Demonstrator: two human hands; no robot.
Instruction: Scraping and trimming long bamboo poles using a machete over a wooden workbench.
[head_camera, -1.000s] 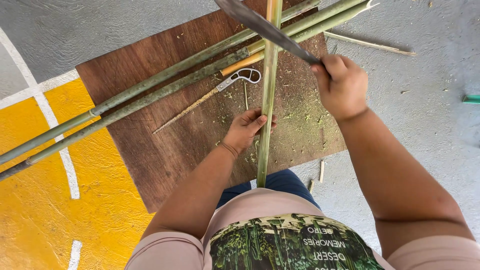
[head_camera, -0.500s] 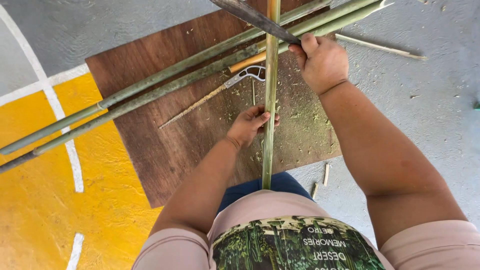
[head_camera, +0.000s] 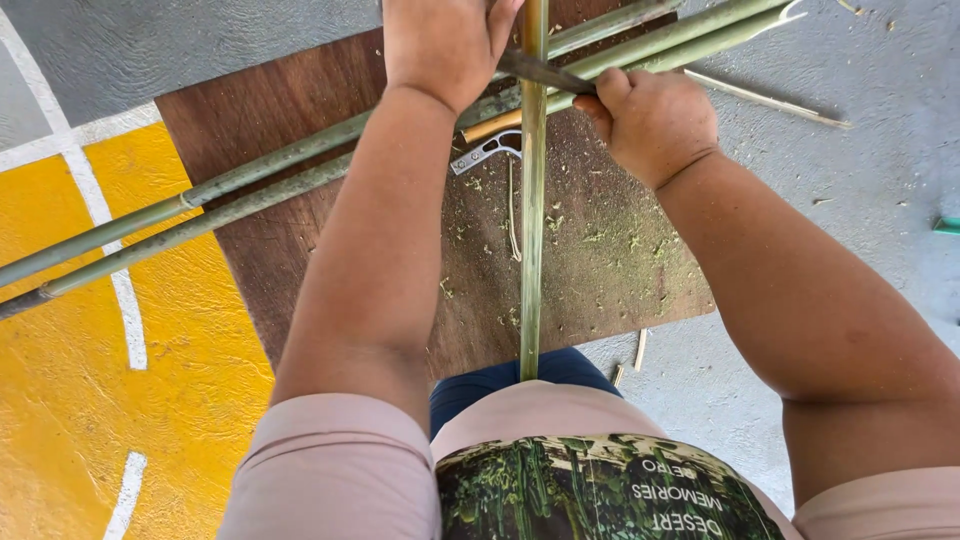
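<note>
Brown plywood board (head_camera: 300, 130) covers the painted concrete floor. Centre frame, an upright bamboo strip (head_camera: 533, 200) is being split: left hand (head_camera: 445, 40) presses closed on the blade (head_camera: 545, 72), right hand (head_camera: 655, 120) grips its handle (shavings everywhere). Next, I'd judge, steady downward pressure.

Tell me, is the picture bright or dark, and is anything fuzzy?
Head view: bright, even daylight with soft shadows only; the left hand is cut off by the top edge; the right hand, bamboo strip and brown board look sharp, not fuzzy.
</note>
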